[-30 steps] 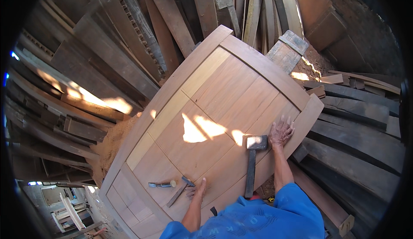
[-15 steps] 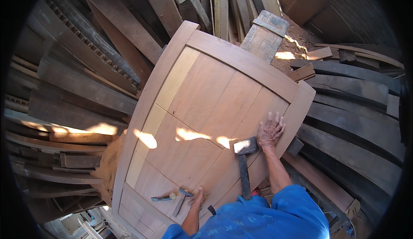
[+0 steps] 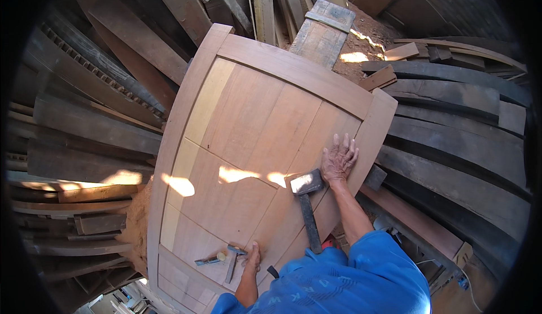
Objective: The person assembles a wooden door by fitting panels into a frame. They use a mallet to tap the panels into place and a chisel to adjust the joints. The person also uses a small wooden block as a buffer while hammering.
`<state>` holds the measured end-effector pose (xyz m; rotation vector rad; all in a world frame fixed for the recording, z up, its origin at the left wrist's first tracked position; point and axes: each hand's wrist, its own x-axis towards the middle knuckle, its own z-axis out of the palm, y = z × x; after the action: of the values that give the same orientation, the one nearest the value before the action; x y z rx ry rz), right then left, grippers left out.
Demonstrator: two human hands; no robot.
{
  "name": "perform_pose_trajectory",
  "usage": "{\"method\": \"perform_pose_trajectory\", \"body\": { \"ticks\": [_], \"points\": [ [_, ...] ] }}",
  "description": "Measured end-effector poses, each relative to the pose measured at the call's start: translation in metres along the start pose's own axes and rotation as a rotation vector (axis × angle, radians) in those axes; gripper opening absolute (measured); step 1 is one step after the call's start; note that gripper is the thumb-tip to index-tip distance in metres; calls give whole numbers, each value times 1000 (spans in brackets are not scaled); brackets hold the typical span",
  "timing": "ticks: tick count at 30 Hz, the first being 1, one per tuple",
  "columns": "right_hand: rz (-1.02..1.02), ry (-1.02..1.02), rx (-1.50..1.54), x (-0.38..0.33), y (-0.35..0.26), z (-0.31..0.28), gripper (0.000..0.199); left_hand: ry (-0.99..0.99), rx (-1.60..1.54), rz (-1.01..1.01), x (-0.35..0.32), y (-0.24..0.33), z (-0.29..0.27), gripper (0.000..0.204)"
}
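Note:
A framed wooden door panel (image 3: 257, 116) lies flat before me. My right hand (image 3: 340, 158) rests on it near its right frame piece, palm down with fingers spread. Beside that hand is a heavy mallet (image 3: 307, 212), its head by my wrist and its dark handle toward my blue shirt. Near the lower edge, my left hand (image 3: 252, 256) touches the panel, fingers stretched out and partly hidden by its angle. Just left of it lies a small hammer (image 3: 232, 266), seemingly not gripped. Further left is a chisel (image 3: 210, 259) with a pale handle end.
Long dark boards (image 3: 446, 139) are stacked on the right, and more planks (image 3: 96, 127) fill the left. A worn board (image 3: 322, 34) sticks out beyond the panel's far edge. Sawdust (image 3: 134, 223) is heaped along the left side. Sunlight patches cross the panel.
The whole view has shifted, so the panel sits slightly further left and higher. Both hands and the tools keep nearly the same places on the panel.

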<state>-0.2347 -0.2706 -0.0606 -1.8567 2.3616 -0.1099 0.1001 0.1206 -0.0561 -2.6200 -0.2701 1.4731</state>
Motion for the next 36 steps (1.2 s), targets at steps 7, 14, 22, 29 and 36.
{"method": "perform_pose_trajectory", "body": {
  "ticks": [7,14,22,29,36],
  "points": [
    [4,-17,31,1,0,-1,73,-42,24,33,-5,6,-4,134],
    [17,-35,31,3,-1,-1,72,-91,-59,-8,2,6,-4,147],
    [24,-40,9,0,-2,-3,72,44,-93,-11,-19,13,3,152],
    [49,-27,-12,1,5,10,71,-24,21,116,-6,11,1,146],
    [80,-160,-128,15,-5,14,63,134,-46,93,-29,16,21,150]
  ]
}}
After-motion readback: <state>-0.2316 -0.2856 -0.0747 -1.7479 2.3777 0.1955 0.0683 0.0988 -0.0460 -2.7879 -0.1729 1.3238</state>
